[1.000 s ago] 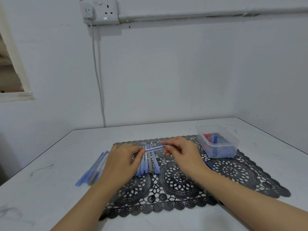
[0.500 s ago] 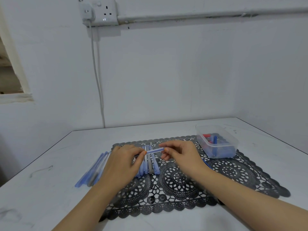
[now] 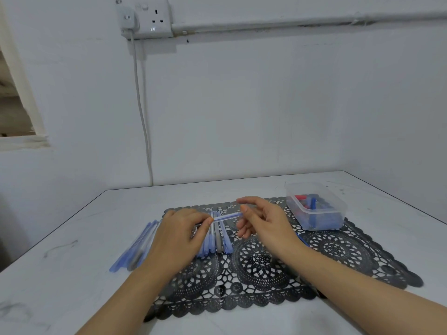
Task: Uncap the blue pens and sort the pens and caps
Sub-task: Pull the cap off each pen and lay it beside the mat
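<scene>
While the blue pen (image 3: 227,217) is held level just above the far part of the black lace mat (image 3: 338,250), near the middle of the tabletop (image 3: 72,274), the step in hand is judged to be the uncapping of this pen. The left hand (image 3: 179,235) pinches the barrel's left end between thumb and curled fingers. The right hand (image 3: 266,221) is at the opposite end: its thumb tip sits at the pen's tip, the index finger is stretched out above and apart from it, and the other fingers are loosely curled. Whether that hand has hold of the cap, or whether the cap is already off, cannot be told. Directly beneath, a row of pens (image 3: 217,240) lies side by side on the mat, and a second group of pens (image 3: 137,247) lies on the bare tabletop at the mat's left edge. A clear plastic container (image 3: 338,200) stands on the mat's far right corner, holding blue and red caps (image 3: 313,206). The next move is judged to call for a firm pinch on the cap end and a straight pull along the barrel, the left hand holding steady, then the cap to the container and the pen to a group.
</scene>
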A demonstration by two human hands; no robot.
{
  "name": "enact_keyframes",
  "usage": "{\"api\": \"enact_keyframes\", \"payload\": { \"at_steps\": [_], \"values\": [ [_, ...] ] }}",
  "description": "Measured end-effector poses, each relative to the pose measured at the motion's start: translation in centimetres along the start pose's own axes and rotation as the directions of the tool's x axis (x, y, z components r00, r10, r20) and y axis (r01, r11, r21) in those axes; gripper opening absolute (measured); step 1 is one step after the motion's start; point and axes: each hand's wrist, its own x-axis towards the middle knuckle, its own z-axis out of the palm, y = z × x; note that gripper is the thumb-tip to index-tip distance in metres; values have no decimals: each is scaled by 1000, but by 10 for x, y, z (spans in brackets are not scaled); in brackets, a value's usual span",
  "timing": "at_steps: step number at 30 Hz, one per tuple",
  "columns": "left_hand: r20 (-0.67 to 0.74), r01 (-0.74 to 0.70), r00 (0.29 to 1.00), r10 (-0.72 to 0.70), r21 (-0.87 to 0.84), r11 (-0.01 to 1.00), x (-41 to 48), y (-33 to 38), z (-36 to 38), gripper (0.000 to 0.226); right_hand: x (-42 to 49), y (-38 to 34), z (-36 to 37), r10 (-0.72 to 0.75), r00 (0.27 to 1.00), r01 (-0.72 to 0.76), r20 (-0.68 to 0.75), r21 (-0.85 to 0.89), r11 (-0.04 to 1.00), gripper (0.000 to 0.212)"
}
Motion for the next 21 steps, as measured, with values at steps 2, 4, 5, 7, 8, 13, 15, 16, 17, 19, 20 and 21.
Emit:
{"api": "enact_keyframes", "payload": {
  "at_steps": [2, 4, 5, 7, 8, 13, 15, 16, 17, 19, 20, 21],
  "values": [
    [-25, 5, 1000, -5, -2, 1000, 1, -1, -1, 45, 0, 0, -1, -2, 1000, 1, -5, -10, 1000, 7],
    [-30, 2, 1000, -3, -3, 1000, 0, -1, -1, 45, 0, 1, -1, -4, 1000, 4, -1, -46, 999, 6],
    [-31, -5, 1000, 5, -1, 1000, 0, -1, -1, 44, 0, 1, -2, -5, 1000, 5, 3, -68, 998, 7],
    [-34, -18, 999, 18, 4, 1000, 0, 0, 0, 43, -1, 1, -2, -5, 1000, 6, 4, -112, 994, 12],
    [-35, -21, 999, 21, 4, 1000, 0, 1, 1, 42, -1, 1, -2, -5, 1000, 5, 4, -132, 991, 15],
    [-38, -22, 999, 22, -2, 1000, 0, 0, 2, 43, -2, 2, -2, 20, 1000, -17, 15, -169, 986, 19],
    [-36, -16, 999, 16, -4, 1000, 0, -1, 2, 44, -3, 1, -1, 10, 1000, -6, 21, -178, 984, 13],
    [-35, -15, 999, 15, -5, 1000, 0, -1, 2, 44, -4, 1, -1, -3, 1000, 8, 27, -192, 981, 13],
    [-34, -19, 999, 18, -3, 1000, 0, -1, 2, 43, -4, 0, -1, -14, 999, 20, 30, -211, 977, 14],
    [-41, -33, 999, 33, 2, 999, 0, -1, 2, 43, -5, -2, -2, -28, 999, 34, 26, -254, 967, 19],
    [-46, -41, 998, 41, 6, 999, 0, 0, 2, 42, -5, -3, -2, -35, 999, 40, 24, -271, 962, 21],
    [-51, -47, 998, 48, 8, 999, 0, 0, 2, 42, -5, -4, -2, -39, 999, 44, 22, -279, 959, 23]
  ]
}}
